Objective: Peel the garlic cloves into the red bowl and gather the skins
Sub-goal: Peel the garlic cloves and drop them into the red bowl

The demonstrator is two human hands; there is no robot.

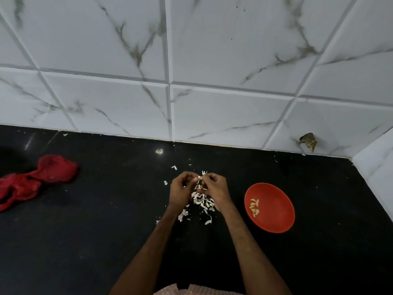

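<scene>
Over the black counter, my left hand (180, 191) and my right hand (213, 188) meet fingertip to fingertip, both pinching one small garlic clove (199, 178) between them. Directly under the hands lies a heap of pale garlic skins (202, 202), with a few flakes scattered around it. To the right stands the red bowl (274, 209), holding several peeled cloves (254, 206) near its left side.
A crumpled red cloth (36, 180) lies at the far left of the counter (95, 209). White marble-look wall tiles (191, 71) rise behind it and close the right corner. A chipped hole (308, 141) shows low on the wall tile.
</scene>
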